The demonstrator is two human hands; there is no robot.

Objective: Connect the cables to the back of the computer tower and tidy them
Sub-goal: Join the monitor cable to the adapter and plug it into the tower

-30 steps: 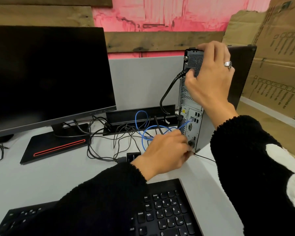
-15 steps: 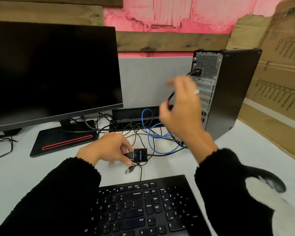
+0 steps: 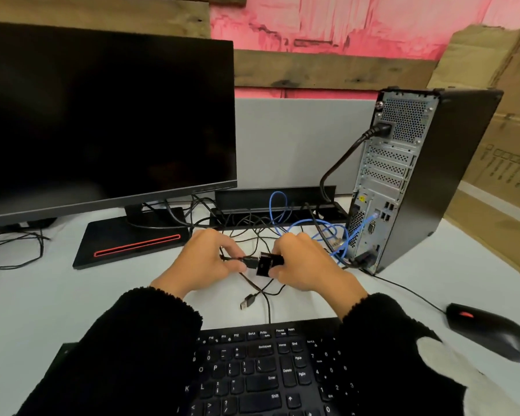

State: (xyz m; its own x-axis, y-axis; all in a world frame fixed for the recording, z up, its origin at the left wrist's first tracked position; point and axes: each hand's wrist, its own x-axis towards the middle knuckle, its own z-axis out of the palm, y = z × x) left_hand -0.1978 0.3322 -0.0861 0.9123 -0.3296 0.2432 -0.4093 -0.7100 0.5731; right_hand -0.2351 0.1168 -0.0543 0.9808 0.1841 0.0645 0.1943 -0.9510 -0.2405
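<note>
Both hands work between keyboard and monitor base. Right hand grips small black adapter box; left hand pinches black plug at its end. Box looks rigid, light; cables limp, tangle-prone: hold by plug bodies, not cord. Tower stands right w/ rear panel facing. Count: 1 power cable & 1 blue cable seated, 1 loose USB plug on desk.

Head-worn view, forward-down, close over desk
</note>
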